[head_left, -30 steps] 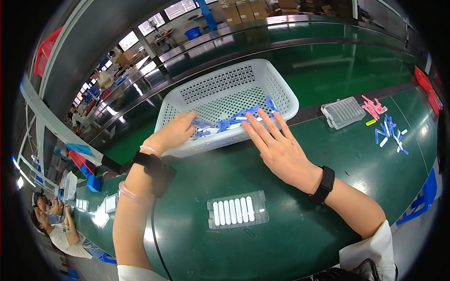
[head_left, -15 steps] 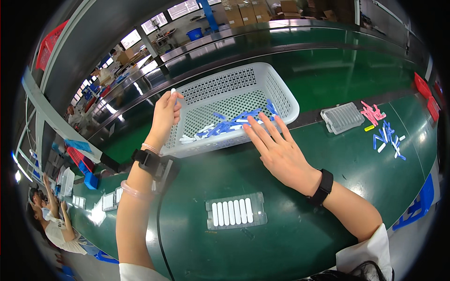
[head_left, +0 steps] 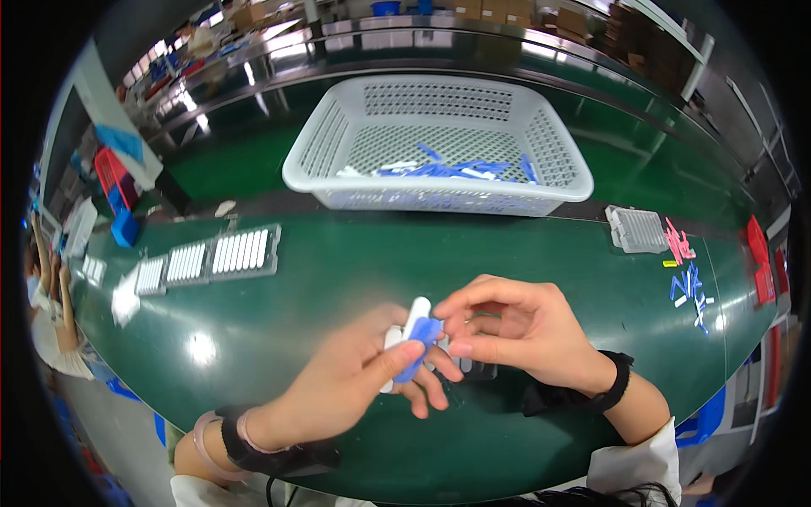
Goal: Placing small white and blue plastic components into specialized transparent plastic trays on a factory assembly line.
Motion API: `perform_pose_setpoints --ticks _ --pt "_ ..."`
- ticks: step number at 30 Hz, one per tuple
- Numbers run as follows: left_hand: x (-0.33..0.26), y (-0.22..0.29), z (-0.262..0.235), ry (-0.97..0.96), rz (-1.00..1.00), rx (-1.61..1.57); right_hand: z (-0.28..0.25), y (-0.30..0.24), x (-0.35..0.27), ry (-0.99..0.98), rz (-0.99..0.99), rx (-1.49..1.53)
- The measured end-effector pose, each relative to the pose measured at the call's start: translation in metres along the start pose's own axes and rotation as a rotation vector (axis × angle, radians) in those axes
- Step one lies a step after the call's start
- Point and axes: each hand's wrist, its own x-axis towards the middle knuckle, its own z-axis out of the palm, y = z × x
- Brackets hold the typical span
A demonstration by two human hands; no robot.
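My left hand (head_left: pixel 355 380) holds a small blue and white plastic piece (head_left: pixel 418 329) between thumb and fingers, low over the green table (head_left: pixel 338 270). My right hand (head_left: pixel 515 329) meets it from the right, its thumb and forefinger pinching at the same piece. A small tray is mostly hidden under both hands. Farther back stands a white perforated basket (head_left: pixel 439 144) with several blue and white pieces (head_left: pixel 456 169) lying on its floor.
Three clear trays of white pieces (head_left: pixel 211 258) lie in a row at the left. Another clear tray (head_left: pixel 635 230) sits at the right beside loose pink and blue pieces (head_left: pixel 688 275). Red and blue bins (head_left: pixel 114 190) stand at the far left; another person sits at the left edge.
Both hands left the basket and came back to the near table; they now hold a blue and white piece together. The view has swung, so the basket sits farther away and centred.
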Motion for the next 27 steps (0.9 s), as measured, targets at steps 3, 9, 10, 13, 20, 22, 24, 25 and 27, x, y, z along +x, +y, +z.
perform_pose_setpoints --ticks 3,9,10,13,20,22,24,25,27 --pt "-0.012 -0.02 -0.004 -0.084 0.098 -0.144 0.009 0.008 -0.004 -0.022 0.105 -0.039" --pt "-0.023 -0.042 -0.005 -0.07 0.214 -0.192 0.025 0.013 -0.002 -0.027 0.169 0.004" --pt "-0.023 -0.044 -0.006 -0.058 0.221 -0.216 0.028 0.013 -0.002 0.031 0.174 -0.018" --pt "-0.015 -0.049 -0.013 0.0 0.134 -0.32 0.023 0.014 -0.004 0.174 0.097 -0.148" --pt "-0.018 -0.064 -0.032 0.019 -0.005 -0.439 -0.008 0.024 -0.03 -0.115 -0.347 -1.572" --pt "-0.018 -0.06 -0.033 0.012 -0.019 -0.431 0.006 0.025 -0.041 -0.139 -0.34 -1.702" --pt "-0.019 -0.061 -0.035 0.002 -0.046 -0.423 0.019 0.027 -0.054 -0.135 -0.286 -1.718" --pt "-0.021 -0.062 -0.036 0.006 -0.045 -0.429 0.023 0.025 -0.058 -0.178 -0.249 -1.728" --pt "-0.026 -0.064 -0.038 0.006 -0.064 -0.473 0.027 0.015 -0.058 -0.23 -0.228 -1.728"
